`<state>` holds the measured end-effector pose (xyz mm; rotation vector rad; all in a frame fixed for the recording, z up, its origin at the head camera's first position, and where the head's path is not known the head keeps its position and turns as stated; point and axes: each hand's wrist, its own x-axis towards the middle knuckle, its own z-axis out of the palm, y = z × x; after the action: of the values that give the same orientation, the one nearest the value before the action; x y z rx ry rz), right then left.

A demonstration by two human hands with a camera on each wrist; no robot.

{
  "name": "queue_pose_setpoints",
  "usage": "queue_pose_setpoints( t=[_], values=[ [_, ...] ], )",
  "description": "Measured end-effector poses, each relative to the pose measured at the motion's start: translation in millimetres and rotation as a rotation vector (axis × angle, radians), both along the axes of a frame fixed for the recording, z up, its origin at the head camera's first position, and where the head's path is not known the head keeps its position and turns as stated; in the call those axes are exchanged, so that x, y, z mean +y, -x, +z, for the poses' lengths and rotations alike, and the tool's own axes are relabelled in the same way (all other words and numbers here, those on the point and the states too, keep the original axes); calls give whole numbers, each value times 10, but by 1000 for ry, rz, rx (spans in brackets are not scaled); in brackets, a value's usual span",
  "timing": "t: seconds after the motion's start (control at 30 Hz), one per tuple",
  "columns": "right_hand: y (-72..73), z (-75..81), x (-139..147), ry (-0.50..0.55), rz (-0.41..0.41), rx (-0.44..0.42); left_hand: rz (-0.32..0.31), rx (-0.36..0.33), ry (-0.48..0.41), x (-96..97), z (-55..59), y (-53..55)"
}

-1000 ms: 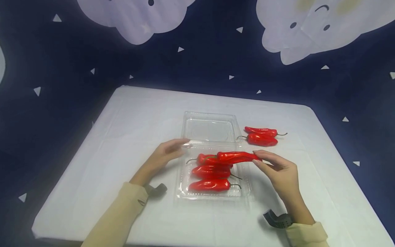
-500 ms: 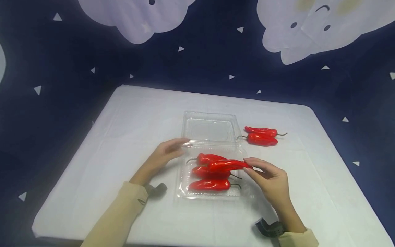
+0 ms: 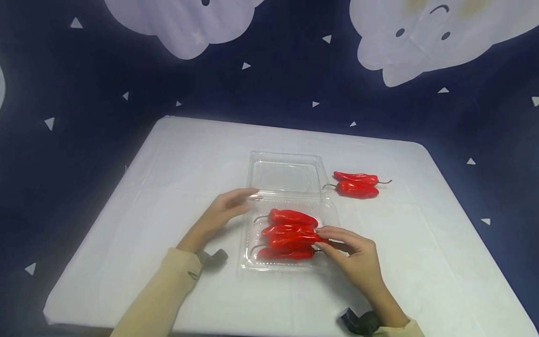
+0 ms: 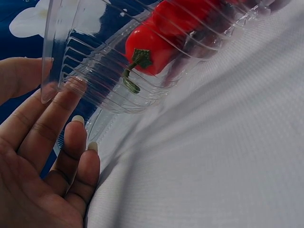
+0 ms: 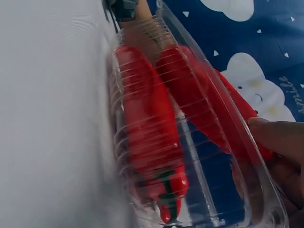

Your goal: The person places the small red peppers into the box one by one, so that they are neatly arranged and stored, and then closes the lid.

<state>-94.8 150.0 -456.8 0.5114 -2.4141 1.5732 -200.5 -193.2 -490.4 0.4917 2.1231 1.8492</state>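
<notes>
On a dial centred on the base of a clear, hinged plastic container [image 3: 273, 268], the right hand [image 3: 355, 256] at four o'clock pinches one end of a glossy red pepper [image 3: 290, 240], its stem toward nine, just above the nearest of three other glossy red peppers [image 3: 280, 254] inside. At ten, the left hand [image 3: 227, 207] touches the container's edge, fingers extended and apart. The clear lid [image 3: 286, 175] lies open at twelve; two loose red peppers [image 3: 358, 189] rest on the white-covered tabletop [image 3: 189, 154] at two.

My right hand [image 3: 355, 257] is pinching a red pepper [image 3: 292, 241] in the container [image 3: 294, 199]; my left hand [image 3: 227, 207] is touching its left edge.
</notes>
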Motion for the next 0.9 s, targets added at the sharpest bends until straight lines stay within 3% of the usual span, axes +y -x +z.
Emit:
queue_pose_setpoints(
  t=[0.3,0.57,0.9],
  values=[
    [-41,8,-1,-75,32,3,2,-1,7,14,4,1],
    [0,47,112,-205,220,66,5,-5,5,-1,11,-17],
    [53,103,190,-336,321,81,-2,-9,14,-4,-5,4]
  ],
)
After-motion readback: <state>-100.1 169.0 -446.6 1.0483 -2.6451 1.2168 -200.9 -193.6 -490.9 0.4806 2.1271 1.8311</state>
